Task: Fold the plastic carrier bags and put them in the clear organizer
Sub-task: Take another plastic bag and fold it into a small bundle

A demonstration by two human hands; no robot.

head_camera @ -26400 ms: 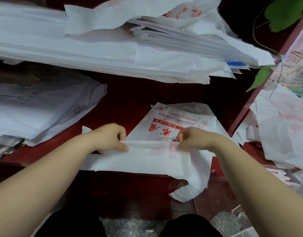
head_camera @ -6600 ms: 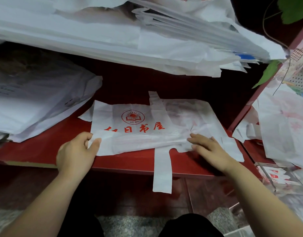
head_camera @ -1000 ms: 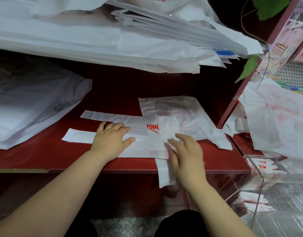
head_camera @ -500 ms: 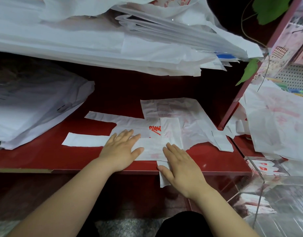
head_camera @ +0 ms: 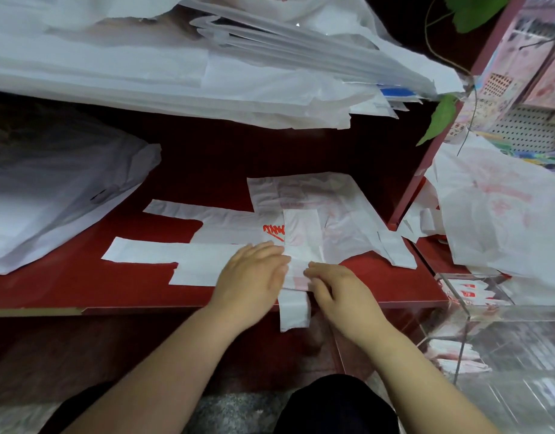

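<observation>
A white carrier bag with red print lies folded into a long strip on the red shelf, its handles stretching left. My left hand rests flat on the strip near its right end. My right hand lies flat beside it, fingertips on the folded end, where a tail hangs over the shelf edge. A second white bag lies spread out behind them. The clear organizer stands at the lower right with folded bags inside.
Large stacks of white bags overhang the shelf from above, and another pile lies at the left. Crumpled bags sit right of the red upright post. Green leaves hang near the post.
Both hands have slid closer together toward the strip's right end. The left hand moved right along the strip, and the right hand's fingers came up onto the folded end.
</observation>
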